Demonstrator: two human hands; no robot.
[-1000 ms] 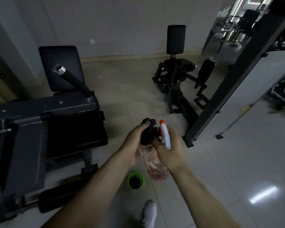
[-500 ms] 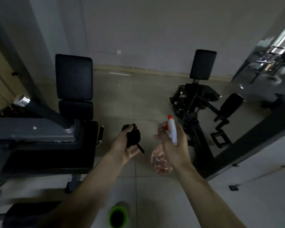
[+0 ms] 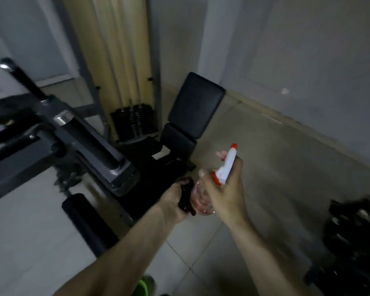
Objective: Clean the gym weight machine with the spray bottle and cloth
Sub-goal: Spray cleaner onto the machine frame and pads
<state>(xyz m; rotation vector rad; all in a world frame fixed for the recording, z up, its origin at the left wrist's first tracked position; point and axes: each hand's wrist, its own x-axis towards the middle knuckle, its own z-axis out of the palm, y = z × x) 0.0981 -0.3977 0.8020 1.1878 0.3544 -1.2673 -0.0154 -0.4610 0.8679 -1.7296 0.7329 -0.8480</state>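
Right hand fingers wrap the clear plastic spray bottle, white-red trigger head up. Left hand clenches crumpled dark cloth, touching the bottle. Padded black weight machine left; bare tiled floor right.

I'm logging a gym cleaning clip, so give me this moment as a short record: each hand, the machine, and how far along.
left hand: grips bunched dark cloth
right hand: holds spray bottle, nozzle pointing away from the person
weight machine: left of hands; black back pad, weight stack behind
other: green object at bottom edge
stage: no wiping visible; frame blurred
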